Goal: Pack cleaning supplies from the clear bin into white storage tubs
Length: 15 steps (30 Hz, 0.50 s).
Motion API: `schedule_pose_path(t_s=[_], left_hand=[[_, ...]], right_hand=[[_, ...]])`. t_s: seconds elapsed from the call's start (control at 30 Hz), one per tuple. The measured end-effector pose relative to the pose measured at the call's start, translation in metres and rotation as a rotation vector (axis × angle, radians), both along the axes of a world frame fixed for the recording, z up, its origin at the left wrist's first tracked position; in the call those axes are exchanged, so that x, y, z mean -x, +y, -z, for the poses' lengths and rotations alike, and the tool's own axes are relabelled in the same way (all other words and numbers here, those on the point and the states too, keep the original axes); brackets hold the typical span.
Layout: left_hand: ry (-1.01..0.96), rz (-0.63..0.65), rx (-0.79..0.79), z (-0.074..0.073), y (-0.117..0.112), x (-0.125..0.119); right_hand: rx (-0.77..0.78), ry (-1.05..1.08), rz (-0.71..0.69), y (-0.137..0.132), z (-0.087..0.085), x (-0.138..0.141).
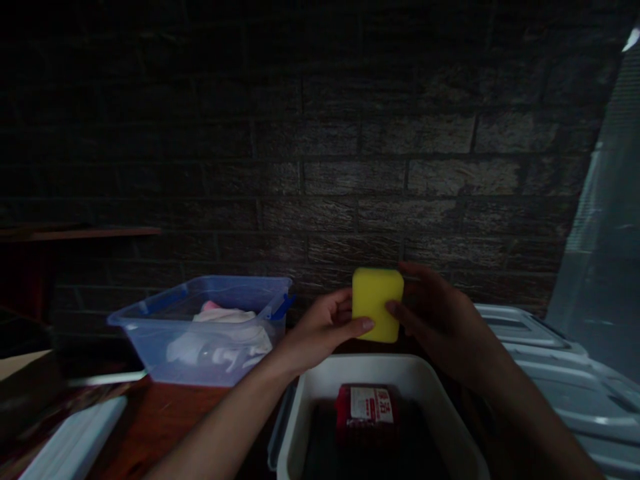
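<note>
A yellow sponge (379,300) with a thin dark layer along its top edge is held upright between my two hands. My left hand (333,327) pinches its lower left side, thumb across the front and fingers behind. On the right side, my right hand (433,313) has its thumb on the sponge's front face, with its other fingers partly hidden in shadow. Below the hands stands a white bin (370,363), and inside it lies a red package (367,410) with a white printed label.
To the left stands a clear blue-tinted plastic box (200,353) holding white cloth (230,317) and a white pump bottle, partly blurred by the wall. Translucent lids (565,373) lie at the right. A dark brick wall (320,167) rises behind the wooden table (165,420).
</note>
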<state>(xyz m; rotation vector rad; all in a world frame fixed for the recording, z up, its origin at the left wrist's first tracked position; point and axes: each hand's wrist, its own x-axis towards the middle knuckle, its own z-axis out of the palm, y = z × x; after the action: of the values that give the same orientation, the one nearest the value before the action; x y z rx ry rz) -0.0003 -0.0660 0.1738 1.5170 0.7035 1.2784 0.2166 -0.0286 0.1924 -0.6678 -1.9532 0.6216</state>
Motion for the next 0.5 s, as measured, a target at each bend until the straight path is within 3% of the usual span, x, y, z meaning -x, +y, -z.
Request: schedule_pose_path(t_s=[0.3,0.5], left_hand=[[0.095,-0.082,-0.103,0.002,0.004,0.002],[0.254,-0.373,-0.402,0.006,0.01,0.008]], right_hand=[[-0.01,-0.046,-0.01,0.001,-0.003,-0.002],[-0.069,-0.182,-0.049,-0.011,-0.014,-0.002]])
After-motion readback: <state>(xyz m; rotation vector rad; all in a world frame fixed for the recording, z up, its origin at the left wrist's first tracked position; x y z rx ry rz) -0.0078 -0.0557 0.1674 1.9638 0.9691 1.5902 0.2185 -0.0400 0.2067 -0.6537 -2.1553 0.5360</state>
